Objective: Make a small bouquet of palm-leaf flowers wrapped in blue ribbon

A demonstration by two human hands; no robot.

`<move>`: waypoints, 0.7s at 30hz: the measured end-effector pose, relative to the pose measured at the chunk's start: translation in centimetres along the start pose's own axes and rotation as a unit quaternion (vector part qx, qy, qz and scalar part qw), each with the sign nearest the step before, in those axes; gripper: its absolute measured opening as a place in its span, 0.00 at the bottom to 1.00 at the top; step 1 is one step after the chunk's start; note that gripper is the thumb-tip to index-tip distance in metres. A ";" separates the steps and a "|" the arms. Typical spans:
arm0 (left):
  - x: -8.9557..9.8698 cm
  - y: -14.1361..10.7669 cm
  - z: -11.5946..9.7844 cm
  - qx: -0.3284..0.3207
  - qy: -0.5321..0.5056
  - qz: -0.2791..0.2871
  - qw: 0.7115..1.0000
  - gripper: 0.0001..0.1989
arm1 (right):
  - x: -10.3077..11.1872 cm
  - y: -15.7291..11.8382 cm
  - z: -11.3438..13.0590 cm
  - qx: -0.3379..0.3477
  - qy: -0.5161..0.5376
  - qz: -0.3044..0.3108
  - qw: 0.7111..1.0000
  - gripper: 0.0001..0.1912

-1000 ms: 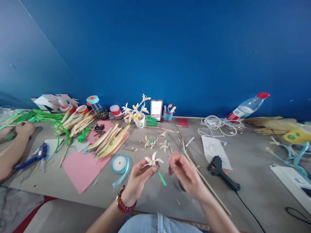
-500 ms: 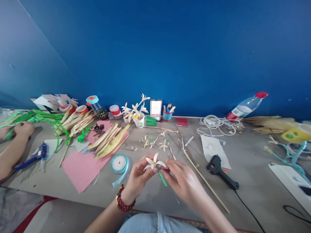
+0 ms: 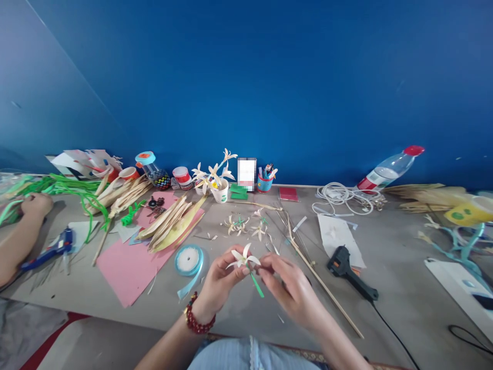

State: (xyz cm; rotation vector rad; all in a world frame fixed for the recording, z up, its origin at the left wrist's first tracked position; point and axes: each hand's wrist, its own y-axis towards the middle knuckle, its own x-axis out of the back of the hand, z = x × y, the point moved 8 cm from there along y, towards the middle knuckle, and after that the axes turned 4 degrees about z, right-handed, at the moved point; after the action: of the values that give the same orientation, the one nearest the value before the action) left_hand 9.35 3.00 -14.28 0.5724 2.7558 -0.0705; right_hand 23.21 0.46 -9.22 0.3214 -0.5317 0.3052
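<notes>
A white craft flower [image 3: 243, 259] with pointed petals is pinched between the thumb and fingers of my left hand [image 3: 220, 275], just above the table's front part. From beneath its petals a green strip [image 3: 256, 285] hangs down to the right. My right hand [image 3: 287, 280] has its fingertips closed together at the flower's right-hand petal; whether they grip the petal or the strip's upper end is hidden. Behind my hands several loose craft flowers [image 3: 238, 224] lie on the table. A blue ribbon spool [image 3: 188, 260] lies left of my left hand.
A black glue gun [image 3: 350, 272] and a long thin stick [image 3: 327, 289] lie to the right. Pink paper [image 3: 125, 272], dried husks [image 3: 169, 221] and a blue glue gun [image 3: 52, 250] are at left, near another person's arm [image 3: 23, 239]. Cups, a tilted bottle [image 3: 393, 167] and a cable [image 3: 339, 199] line the back.
The flower and my left hand have shifted very slightly. My right fingers have moved a little at the flower's right side. Other things on the table stay put.
</notes>
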 end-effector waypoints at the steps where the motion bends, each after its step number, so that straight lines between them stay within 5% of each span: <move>1: -0.1 0.0 -0.1 -0.002 0.003 0.002 1.000 0.07 | -0.1 0.0 0.5 0.013 -0.021 0.003 1.000 0.09; 6: -0.4 0.1 -0.4 0.001 0.020 0.008 1.000 0.06 | 0.6 0.4 1.9 0.049 -0.097 -0.033 0.994 0.08; 15: -0.7 0.6 -0.1 0.006 -0.113 0.043 0.993 0.10 | 1.6 0.0 -4.1 -0.043 -0.122 -0.079 0.988 0.15; 21: -0.9 0.8 -0.3 0.002 -0.174 0.073 0.982 0.09 | 2.6 -1.0 -5.3 -0.093 -0.130 -0.118 0.980 0.11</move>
State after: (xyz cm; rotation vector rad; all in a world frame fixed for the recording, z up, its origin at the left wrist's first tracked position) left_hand 10.37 3.44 -13.73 0.6888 2.3704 -0.1289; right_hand 28.02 2.01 -12.34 0.2400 -0.7656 -0.0180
